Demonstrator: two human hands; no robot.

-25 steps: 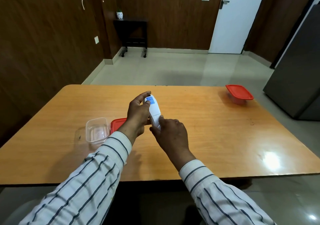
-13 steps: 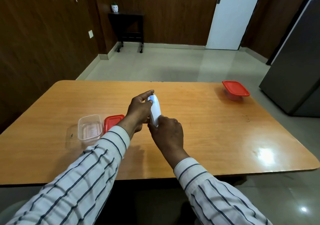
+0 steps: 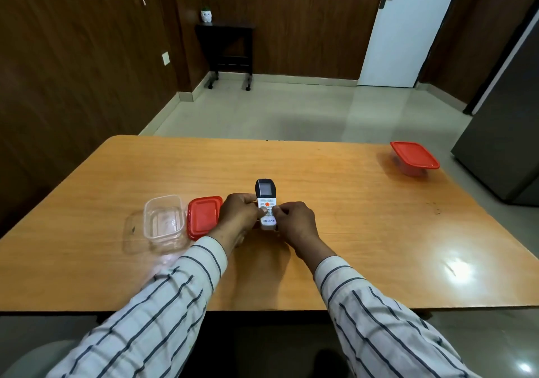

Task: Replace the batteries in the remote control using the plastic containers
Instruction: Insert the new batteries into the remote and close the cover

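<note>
Hands grip the remote control (image 3: 265, 204) face-up: left hand (image 3: 239, 214) and right hand (image 3: 296, 220) both closed around it, beside an open clear container (image 3: 163, 220) on the tabletop (image 3: 350, 217).

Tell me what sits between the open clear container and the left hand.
The loose red lid lies flat on the table between the open clear container and the left hand, as the head view shows.
</note>
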